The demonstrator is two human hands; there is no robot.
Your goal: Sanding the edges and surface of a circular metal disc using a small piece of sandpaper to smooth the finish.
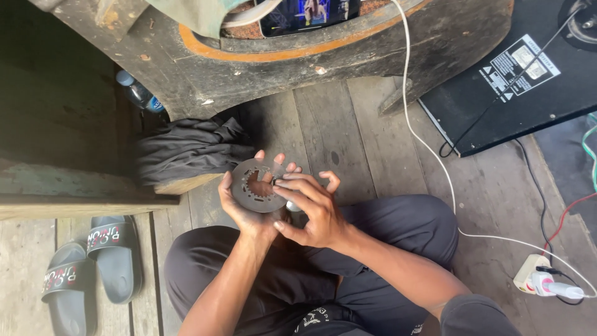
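I see the left hand (249, 208) cupped under a round, dark grey metal plate (258, 185), its grip closed around the rim with the thumb at the near-left edge and the fingertips curling over the far edge. The plate is a flat disc with a toothed central opening and a ring of slots, and it is held above my crossed legs, tilted up toward the camera. The right hand (314, 211) comes in from the right, its fingers bent and pinched against the plate's right side; a small pale, shiny item (292, 205) shows just below those fingers, but I cannot tell what it is or whether the grip actually has it. Both forearms rise from my lap, where I wear dark trousers (398, 221). Beyond the hands lies a wooden plank floor (348, 130). Just left of the plate, a crumpled dark cloth (186, 152) rests on a wooden edge. Farther off stands a big dark wooden piece with an orange curved line (261, 53). A white cable (429, 149) runs down the floor on the right to a plug adapter (538, 277), near a black box (516, 81). Grey slide sandals (87, 267) sit at lower left.
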